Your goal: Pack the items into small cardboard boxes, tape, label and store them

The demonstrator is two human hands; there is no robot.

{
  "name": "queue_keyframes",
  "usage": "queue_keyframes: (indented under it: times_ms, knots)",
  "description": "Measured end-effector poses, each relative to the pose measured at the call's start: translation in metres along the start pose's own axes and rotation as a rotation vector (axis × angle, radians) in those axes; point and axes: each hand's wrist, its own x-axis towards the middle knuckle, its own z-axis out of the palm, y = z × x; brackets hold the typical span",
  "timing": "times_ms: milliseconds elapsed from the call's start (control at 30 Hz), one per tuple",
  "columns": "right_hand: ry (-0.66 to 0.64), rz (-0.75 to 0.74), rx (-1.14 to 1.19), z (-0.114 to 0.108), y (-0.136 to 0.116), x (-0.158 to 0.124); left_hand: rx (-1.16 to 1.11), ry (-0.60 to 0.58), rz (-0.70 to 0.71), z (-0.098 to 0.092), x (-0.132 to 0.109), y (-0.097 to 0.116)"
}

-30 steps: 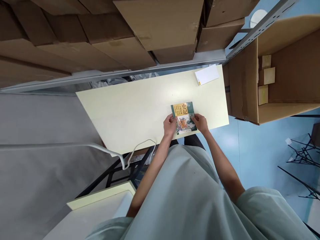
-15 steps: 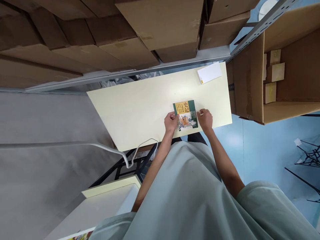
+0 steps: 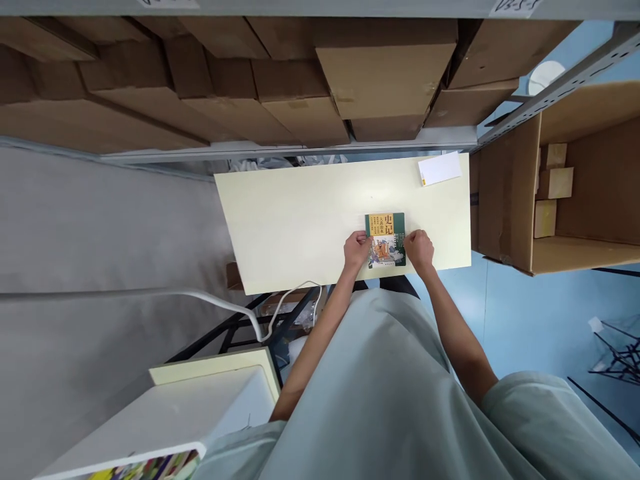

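A book with a green, yellow and illustrated cover lies on the pale table, close to its front edge. At the book's left edge is my left hand, its thumb on the cover and its fingers closed at the side. My right hand is curled at the opposite edge, fingertips against the book. What lies under the fingertips is hidden. Farther back on the table rests a white flat box or card with a small yellow mark.
Shelves of cardboard boxes run along the back. To the right stands a large open carton with small boxes inside. A white cable crosses on the left, above a white cabinet holding books.
The camera view has turned and shifted, so the table looks straighter. My right hand has come in against the book's right edge; my left hand stays on the left edge.
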Motion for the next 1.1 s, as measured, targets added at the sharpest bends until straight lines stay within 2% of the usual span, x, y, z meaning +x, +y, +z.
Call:
queue_keyframes:
  times_ms: [167,267,400,533,700,833,933,1033,1100]
  knots:
    - [-0.038,0.017,0.22,-0.001,0.008,0.0,0.172,0.024,0.171,-0.001,-0.014,-0.005]
    - [-0.047,0.082,0.362,-0.002,0.012,-0.001,0.233,0.004,0.192,-0.003,-0.025,-0.01]
    - [-0.095,0.067,0.304,-0.003,0.012,-0.004,0.23,-0.055,0.215,-0.004,-0.036,-0.012]
    - [-0.06,0.024,0.291,-0.006,0.008,-0.009,0.215,-0.069,0.233,-0.003,-0.045,-0.007]
    - [-0.051,-0.015,0.319,-0.025,0.002,-0.025,0.213,-0.13,0.297,0.001,-0.054,0.004]
    - [-0.011,-0.173,0.301,-0.04,-0.018,-0.048,0.13,-0.153,0.327,0.0,-0.056,0.011]
    - [-0.001,-0.328,0.326,-0.041,-0.045,-0.065,-0.019,-0.147,0.329,-0.011,-0.058,0.015]
    - [-0.076,-0.457,0.372,-0.032,-0.072,-0.076,-0.214,-0.133,0.302,-0.032,-0.064,0.021]
    - [-0.179,-0.521,0.435,-0.022,-0.086,-0.079,-0.302,-0.077,0.24,-0.049,-0.067,0.022]
